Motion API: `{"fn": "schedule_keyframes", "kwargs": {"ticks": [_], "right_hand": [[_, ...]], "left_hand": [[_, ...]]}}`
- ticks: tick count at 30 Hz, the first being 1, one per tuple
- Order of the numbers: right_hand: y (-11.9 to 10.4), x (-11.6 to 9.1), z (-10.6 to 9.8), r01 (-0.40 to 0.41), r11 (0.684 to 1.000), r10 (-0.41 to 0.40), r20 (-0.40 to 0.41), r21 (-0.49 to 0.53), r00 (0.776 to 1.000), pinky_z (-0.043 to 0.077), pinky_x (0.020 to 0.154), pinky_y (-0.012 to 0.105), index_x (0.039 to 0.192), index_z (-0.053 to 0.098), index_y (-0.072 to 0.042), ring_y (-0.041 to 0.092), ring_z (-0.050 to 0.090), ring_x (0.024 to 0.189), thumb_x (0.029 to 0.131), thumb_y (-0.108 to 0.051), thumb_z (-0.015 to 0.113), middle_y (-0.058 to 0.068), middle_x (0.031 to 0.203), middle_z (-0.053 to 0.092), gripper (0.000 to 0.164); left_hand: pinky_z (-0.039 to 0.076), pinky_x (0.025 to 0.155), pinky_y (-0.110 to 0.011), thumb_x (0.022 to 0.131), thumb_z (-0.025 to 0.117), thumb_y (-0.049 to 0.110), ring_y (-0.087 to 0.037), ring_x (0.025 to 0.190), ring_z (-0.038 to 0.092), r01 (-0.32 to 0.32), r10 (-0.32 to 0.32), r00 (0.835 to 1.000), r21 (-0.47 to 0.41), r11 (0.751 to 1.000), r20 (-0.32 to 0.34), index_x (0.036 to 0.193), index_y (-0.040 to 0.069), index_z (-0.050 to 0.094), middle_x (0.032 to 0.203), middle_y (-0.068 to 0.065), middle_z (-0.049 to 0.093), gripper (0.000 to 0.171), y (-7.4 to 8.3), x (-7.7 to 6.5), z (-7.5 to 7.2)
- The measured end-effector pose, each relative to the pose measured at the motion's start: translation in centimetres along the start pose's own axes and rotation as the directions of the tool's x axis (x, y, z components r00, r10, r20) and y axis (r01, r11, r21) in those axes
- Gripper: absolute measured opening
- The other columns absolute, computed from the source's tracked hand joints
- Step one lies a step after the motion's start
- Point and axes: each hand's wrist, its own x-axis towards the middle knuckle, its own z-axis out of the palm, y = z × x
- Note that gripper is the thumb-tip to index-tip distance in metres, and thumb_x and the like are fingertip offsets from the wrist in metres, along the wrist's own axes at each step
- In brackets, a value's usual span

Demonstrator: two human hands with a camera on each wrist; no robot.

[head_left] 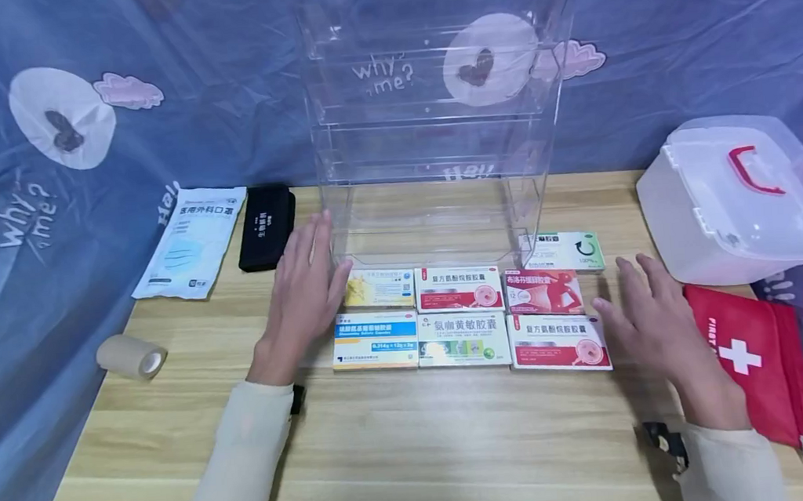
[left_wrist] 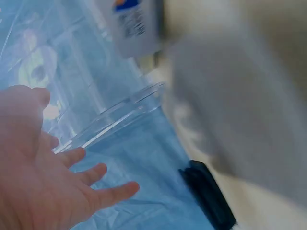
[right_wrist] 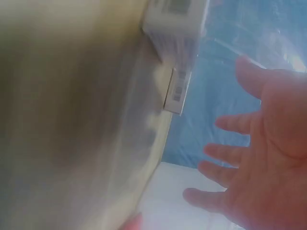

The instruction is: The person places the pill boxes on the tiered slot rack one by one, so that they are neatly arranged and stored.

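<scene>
The blue cloth (head_left: 221, 123) hangs behind the table (head_left: 424, 453), perhaps to make a plain background for the work. On the wood stands the clear rack (head_left: 427, 123), upright and in the middle, with its open front to the person; so placed, both hands can probably reach its shelves equally. At the right is the white box (head_left: 695, 204), its lid down and its red handle on top. Just before it lies the red pouch (head_left: 756, 348), flat, maybe put aside to leave the middle free for the hands.

The left hand (head_left: 301, 286) is at the left side of the rack, its fingers straight and spread, holding nothing; I cannot tell if the fingertips touch the plastic. The right hand (head_left: 651, 325) is beside the medicine boxes, also with fingers apart and holding nothing. The two hands seem to frame the boxes.

The mask packet (head_left: 189, 244) and the black case (head_left: 267, 228) lie side by side at the far left. The medicine boxes (head_left: 463, 338) lie before the rack in two close rows, faces up, likely so that the labels are easy to read; one green box (head_left: 572, 253) lies behind them, near the rack's right corner. The small bandage roll (head_left: 127, 358) lies on its side, well apart.
</scene>
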Motion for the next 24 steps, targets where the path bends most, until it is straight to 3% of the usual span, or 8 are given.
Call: {"fn": "schedule_keyframes", "kwargs": {"ticks": [5,8,11,14,18,24], "right_hand": [[0.4,1.6,-1.2,0.004,1.0,-0.004,0.042,0.006,0.999,0.037,0.1,0.089,0.172,0.012,-0.004,0.063,0.012,0.157,0.104,-0.043,0.066,0.036,0.173,0.009,0.096],[0.5,2.6,-1.8,-0.001,1.0,-0.001,0.079,0.025,0.997,0.036,0.101,0.088,0.172,0.011,-0.002,0.064,0.013,0.155,0.106,-0.046,0.061,0.038,0.171,0.01,0.094],[0.7,3.9,-2.1,0.012,0.999,-0.018,0.117,0.05,0.993,0.034,0.106,0.087,0.171,0.013,0.001,0.066,0.018,0.153,0.108,-0.046,0.058,0.041,0.169,0.014,0.091],[0.6,5.3,-2.1,0.017,0.997,-0.03,0.188,0.071,0.982,0.029,0.111,0.085,0.17,0.011,0.003,0.065,0.018,0.153,0.109,-0.047,0.056,0.042,0.168,0.015,0.091],[0.6,6.6,-2.0,0.011,0.997,-0.03,0.268,0.072,0.963,0.026,0.116,0.083,0.17,0.006,0.004,0.064,0.017,0.152,0.109,-0.048,0.057,0.043,0.167,0.014,0.095],[1.1,7.2,-2.1,0.004,0.998,-0.023,0.294,0.064,0.955,0.023,0.119,0.082,0.169,0.001,0.006,0.065,0.015,0.154,0.109,-0.044,0.058,0.045,0.167,0.013,0.096]], "left_hand": [[0.04,0.124,-0.062,0.11,0.057,0.031,-0.042,0.158,0.039,-0.039,0.03,0.993,-0.08,0.996,-0.116,0.174,0.013,0.018,0.176,-0.017,0.033,0.077,0.3,2.7,-0.6],[0.052,0.111,-0.06,0.11,0.057,0.026,-0.04,0.153,0.045,-0.019,0.003,0.991,-0.12,0.993,-0.135,0.175,0.016,0.014,0.177,-0.014,0.031,0.078,0.6,3.8,-0.9],[0.061,0.079,-0.054,0.109,0.057,0.018,-0.04,0.116,0.067,0.032,-0.058,0.988,-0.177,0.984,-0.142,0.175,0.022,0.011,0.176,-0.012,0.032,0.081,0.7,4.4,-1.2],[0.053,0.058,-0.047,0.108,0.058,0.013,-0.035,0.078,0.062,0.093,-0.13,0.98,-0.227,0.969,-0.152,0.175,0.027,0.013,0.173,-0.013,0.037,0.082,0.6,4.4,-1.2],[0.053,0.059,-0.047,0.106,0.058,0.008,-0.034,0.073,0.061,0.111,-0.155,0.976,-0.265,0.958,-0.154,0.175,0.026,0.017,0.168,-0.017,0.042,0.081,0.4,4.1,-0.7],[0.054,0.06,-0.046,0.102,0.063,0.004,-0.034,0.075,0.06,0.11,-0.154,0.98,-0.297,0.948,-0.127,0.174,0.033,0.015,0.163,-0.02,0.048,0.091,0.5,4.5,0.4]]}}
